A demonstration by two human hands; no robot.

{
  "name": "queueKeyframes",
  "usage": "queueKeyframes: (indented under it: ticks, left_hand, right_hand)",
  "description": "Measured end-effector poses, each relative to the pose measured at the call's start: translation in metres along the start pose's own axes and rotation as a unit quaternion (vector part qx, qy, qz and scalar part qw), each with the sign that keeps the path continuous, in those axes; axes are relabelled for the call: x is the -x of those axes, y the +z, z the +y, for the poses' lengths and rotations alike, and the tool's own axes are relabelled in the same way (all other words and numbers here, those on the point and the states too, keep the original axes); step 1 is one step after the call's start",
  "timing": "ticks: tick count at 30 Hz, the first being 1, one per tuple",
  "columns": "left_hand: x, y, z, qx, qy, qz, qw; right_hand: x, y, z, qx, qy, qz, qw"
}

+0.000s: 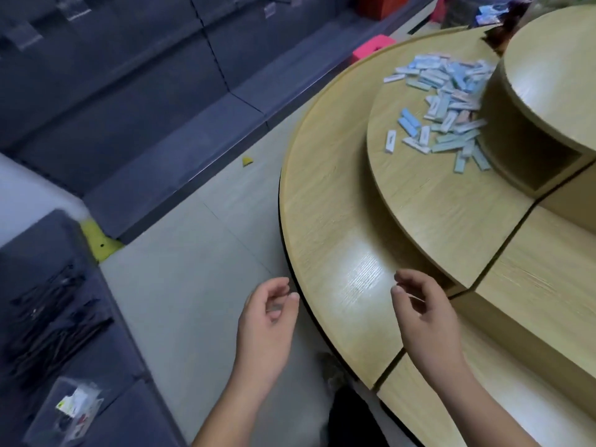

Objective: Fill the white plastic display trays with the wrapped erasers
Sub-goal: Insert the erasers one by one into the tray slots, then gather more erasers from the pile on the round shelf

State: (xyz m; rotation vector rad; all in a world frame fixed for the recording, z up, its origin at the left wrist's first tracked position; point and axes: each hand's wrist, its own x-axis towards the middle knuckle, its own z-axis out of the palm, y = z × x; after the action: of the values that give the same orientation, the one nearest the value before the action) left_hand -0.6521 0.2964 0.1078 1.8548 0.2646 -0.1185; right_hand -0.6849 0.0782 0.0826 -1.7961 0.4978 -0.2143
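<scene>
My left hand hangs over the floor, just outside the stand's dark rim. My right hand hovers over the lower tier. On both, the fingers are loosely curled and apart, gripping nothing. The erasers lie well ahead on the middle tier, heaped against the top drum, their long axes pointing every way. One stray points away from me. Smooth wood stretches between my hands and the pile.
</scene>
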Motion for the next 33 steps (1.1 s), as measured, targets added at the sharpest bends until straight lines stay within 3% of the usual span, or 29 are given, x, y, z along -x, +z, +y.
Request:
queueKeyframes:
  ticks: [13,22,27,33]
  left_hand:
    - [-0.273,-0.024,0.053,-0.037,0.007,-0.101,0.994]
    - [-0.405,0.023,0.099,-0.094,0.055,-0.211,0.972]
    - [-0.476,0.089,0.121,-0.143,0.144,-0.311,0.928]
    - [-0.567,0.173,0.146,-0.174,0.263,-0.478,0.820]
  right_hand:
    - [-0.191,0.118,-0.036,0.010,0.059,0.112,0.992]
    - [-0.243,0.149,-0.052,0.002,0.094,0.181,0.979]
    - [-0.276,0.155,-0.055,0.026,0.132,0.287,0.948]
    - [-0.340,0.192,-0.055,0.102,0.182,0.426,0.881]
